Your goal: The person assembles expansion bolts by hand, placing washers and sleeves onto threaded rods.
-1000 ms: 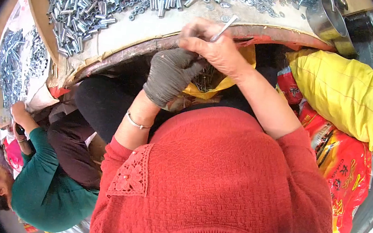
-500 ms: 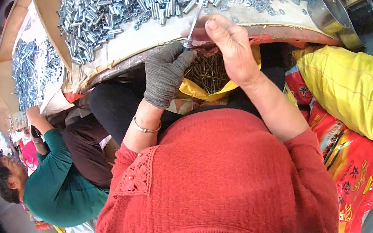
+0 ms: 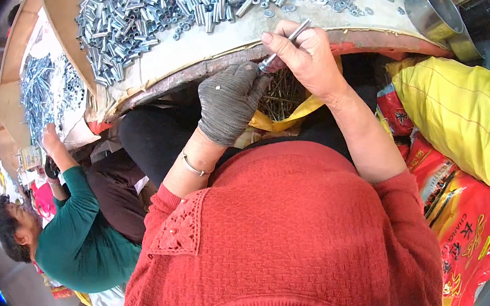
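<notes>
Head view: metal rod (image 3: 299,30) diagonal, free end upper-right

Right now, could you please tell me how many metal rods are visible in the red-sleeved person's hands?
1: the metal rod, held by the bare right hand, with its lower end at the gloved left hand. Any others inside the fingers would be hidden.

On my right, I saw a bulging yellow woven sack (image 3: 461,111) overlapping a glossy red printed plastic bag (image 3: 471,239). Above them I made out a silvery, wide-mouthed metal container (image 3: 442,15), tilted. Off to my left sat a co-worker in a dark green top (image 3: 81,237) and dark brown trousers (image 3: 116,193), near a bright pink item (image 3: 43,196) and a separate heap of thin, silvery metal pieces (image 3: 35,96).
</notes>
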### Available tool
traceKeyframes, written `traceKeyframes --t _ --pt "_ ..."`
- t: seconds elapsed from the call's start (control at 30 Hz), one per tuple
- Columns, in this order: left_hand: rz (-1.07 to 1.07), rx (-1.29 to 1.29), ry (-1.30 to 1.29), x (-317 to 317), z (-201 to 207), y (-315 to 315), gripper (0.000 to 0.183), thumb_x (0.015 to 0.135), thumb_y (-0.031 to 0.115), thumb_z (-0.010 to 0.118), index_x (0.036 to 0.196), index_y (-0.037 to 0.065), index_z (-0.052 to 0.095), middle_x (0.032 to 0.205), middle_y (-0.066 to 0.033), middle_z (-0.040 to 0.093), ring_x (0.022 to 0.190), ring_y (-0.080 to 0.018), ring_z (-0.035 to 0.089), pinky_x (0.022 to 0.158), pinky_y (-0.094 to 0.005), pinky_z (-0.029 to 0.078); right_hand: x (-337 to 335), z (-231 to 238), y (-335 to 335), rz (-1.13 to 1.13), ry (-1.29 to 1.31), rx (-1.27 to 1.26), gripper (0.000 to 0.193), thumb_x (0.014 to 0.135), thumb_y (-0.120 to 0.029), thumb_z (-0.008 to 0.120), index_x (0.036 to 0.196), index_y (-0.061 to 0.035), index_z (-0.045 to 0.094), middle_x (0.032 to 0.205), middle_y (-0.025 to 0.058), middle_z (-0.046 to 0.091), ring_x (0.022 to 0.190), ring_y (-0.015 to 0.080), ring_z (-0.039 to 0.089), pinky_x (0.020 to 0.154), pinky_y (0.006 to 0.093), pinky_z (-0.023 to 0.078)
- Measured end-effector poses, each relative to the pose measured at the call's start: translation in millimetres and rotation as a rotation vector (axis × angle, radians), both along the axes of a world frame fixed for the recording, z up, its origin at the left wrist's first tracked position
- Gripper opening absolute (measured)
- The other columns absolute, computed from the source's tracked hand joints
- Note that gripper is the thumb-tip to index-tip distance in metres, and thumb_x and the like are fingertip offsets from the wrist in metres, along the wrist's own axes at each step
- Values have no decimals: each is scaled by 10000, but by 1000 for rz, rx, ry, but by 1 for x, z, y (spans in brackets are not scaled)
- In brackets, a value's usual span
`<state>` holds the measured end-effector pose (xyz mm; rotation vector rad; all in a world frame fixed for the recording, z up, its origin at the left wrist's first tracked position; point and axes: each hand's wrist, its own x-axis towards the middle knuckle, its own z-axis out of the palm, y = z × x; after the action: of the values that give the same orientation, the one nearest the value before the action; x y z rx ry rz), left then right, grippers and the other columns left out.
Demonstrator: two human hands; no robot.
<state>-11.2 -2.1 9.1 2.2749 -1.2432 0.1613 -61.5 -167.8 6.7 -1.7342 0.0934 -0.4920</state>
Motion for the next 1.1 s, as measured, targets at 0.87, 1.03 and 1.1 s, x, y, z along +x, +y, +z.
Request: traceKeyframes --t 0.87,1.03,1.1 --pt "288 333 -505 175 -1 76 130 820 142 556 916 166 639 892 -100 585 845 -288 616 649 -397 518 42 -26 -28 -139 -95 -839 190 852 -228 630 947 -71 580 777 113 610 701 306 620 606 365 475" --pt "198 329 -323 175 11 73 148 805 139 583 950 135 612 986 -125 579 840 -294 608 666 -402 518 42 -28 -28 -155 -83 -668 97 845 -157 628 879 -71 601 785 91 606 698 299 610 609 347 472" --pt "168 55 -278 167 12 62 143 823 149 594 958 102 588 900 -121 603 737 -256 613 626 -381 511 44 -27 -27 -164 -92 -666 80 840 -139 630 869 -69 604 784 91 605 692 294 608 605 344 470"
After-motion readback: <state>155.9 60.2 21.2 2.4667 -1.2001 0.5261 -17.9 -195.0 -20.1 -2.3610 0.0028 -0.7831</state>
